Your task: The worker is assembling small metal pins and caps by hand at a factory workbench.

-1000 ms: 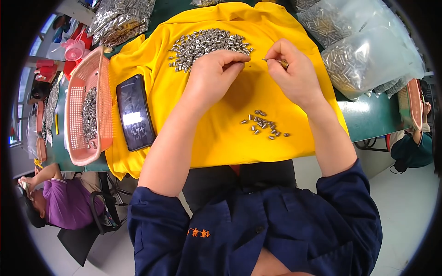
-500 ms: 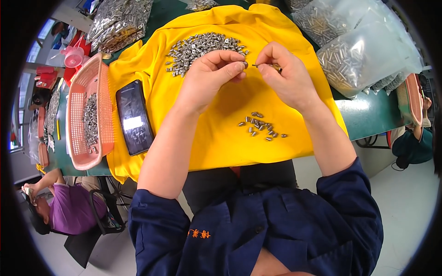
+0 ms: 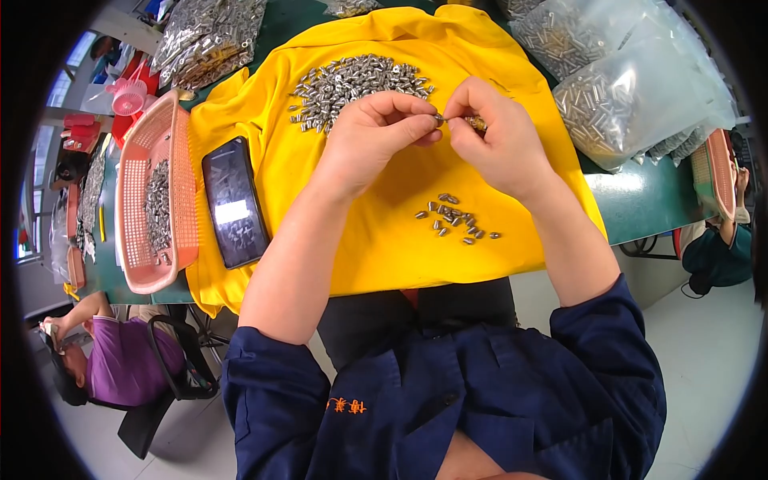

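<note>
Head view: the left fingers (image 3: 404, 103) pinch a small, dark-silver metal part (image 3: 439, 118) just beside the right fingers (image 3: 472, 94), which curl around brass-coloured pieces (image 3: 478, 123). Shiny, bullet-shaped metal fittings (image 3: 356, 84) are heaped beyond the left fingers on yellow cloth (image 3: 368, 248). Orange embroidered characters, too small to read surely, mark the navy shirt (image 3: 400, 376) nearer than both sets of fingers.

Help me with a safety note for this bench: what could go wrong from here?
The tiny metal part at the fingertips of the left hand, close to the right hand, could slip and get lost.
The small cluster of metal pieces lies loose near the right forearm, so a brushing arm might scatter it.
The yellow cloth beneath shows folds at its left; a tug might shift that cluster and the larger pile.
</note>
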{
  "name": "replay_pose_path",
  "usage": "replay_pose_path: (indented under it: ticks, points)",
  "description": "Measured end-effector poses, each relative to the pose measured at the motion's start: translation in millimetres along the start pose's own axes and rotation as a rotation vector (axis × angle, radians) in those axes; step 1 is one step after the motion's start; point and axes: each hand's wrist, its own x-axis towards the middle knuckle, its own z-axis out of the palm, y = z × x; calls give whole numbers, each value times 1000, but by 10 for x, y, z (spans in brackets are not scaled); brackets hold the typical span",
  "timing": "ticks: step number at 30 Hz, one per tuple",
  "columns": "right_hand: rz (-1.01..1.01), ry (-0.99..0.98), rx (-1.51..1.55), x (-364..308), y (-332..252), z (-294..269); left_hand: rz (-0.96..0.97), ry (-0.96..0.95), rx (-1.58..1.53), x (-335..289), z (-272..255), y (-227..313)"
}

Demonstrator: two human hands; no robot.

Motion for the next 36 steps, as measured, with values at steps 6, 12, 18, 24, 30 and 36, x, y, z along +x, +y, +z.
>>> replay_pose_path:
  ticks: [6,12,18,24,30,36]
  points:
    - [63,-12,153,8,45,35,60,45,227,5,24,31]
    - [176,54,257,36,115,-41,57,91,210,16,-55,3]
    - [201,142,320,82,206,-143,19,-311,858,-152,126,13]
    - [125,202,229,90,150,-127,308,90,1195,93,-52,136]
    - [78,206,147,76,115,-105,313,-34,1714,342,2,134]
    - [66,192,135,50,64,-132,365,-90,1823,395,-26,88]
